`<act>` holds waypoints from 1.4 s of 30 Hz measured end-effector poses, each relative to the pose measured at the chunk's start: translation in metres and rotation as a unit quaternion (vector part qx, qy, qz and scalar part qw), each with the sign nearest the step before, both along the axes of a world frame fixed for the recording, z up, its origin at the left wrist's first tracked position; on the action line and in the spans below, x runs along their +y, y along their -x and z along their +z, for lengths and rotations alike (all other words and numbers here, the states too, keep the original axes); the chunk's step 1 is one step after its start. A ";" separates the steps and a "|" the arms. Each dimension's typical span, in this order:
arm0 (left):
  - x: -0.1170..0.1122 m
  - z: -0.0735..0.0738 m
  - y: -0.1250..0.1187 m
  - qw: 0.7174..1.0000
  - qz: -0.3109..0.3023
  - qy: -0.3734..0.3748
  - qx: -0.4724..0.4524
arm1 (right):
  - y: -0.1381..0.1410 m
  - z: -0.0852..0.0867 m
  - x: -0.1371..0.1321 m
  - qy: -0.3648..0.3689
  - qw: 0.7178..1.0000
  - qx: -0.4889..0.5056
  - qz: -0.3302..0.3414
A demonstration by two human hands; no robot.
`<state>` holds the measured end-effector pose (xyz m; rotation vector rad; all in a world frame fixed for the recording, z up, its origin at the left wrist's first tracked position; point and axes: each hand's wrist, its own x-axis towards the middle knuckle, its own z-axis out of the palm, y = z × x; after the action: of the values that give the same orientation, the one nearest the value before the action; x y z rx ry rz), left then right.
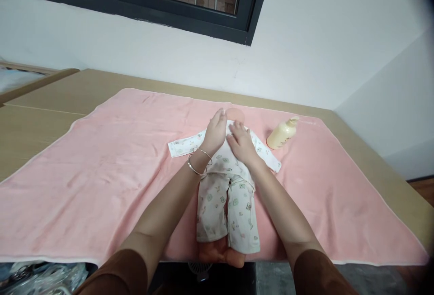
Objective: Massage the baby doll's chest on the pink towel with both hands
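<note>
A baby doll (226,204) in a white printed outfit lies on its back on a pink towel (101,168), head away from me, bare feet at the near table edge. My left hand (214,132), with two bangles on the wrist, rests on the doll's left shoulder and chest, fingers curled by its neck. My right hand (241,143) lies flat on the doll's chest near the collar, fingers stretched out. Both hands press the shirt; the doll's face is mostly hidden behind them.
A cream lotion bottle (282,135) lies on its side on the towel right of the doll. The towel covers a wooden table (40,118) set against a white wall. A dark-framed window sits above. A small fan shows under the near edge.
</note>
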<state>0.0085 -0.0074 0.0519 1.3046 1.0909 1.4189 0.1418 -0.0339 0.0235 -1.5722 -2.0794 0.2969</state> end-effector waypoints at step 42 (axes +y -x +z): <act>0.025 -0.066 -0.005 0.975 0.087 -0.066 0.195 | -0.003 -0.009 0.013 0.058 0.985 -0.115 -0.114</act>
<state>0.0130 0.0180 -0.0141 1.6655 1.4189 1.4142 0.1453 -0.0208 0.0144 -1.9776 -2.0542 0.1631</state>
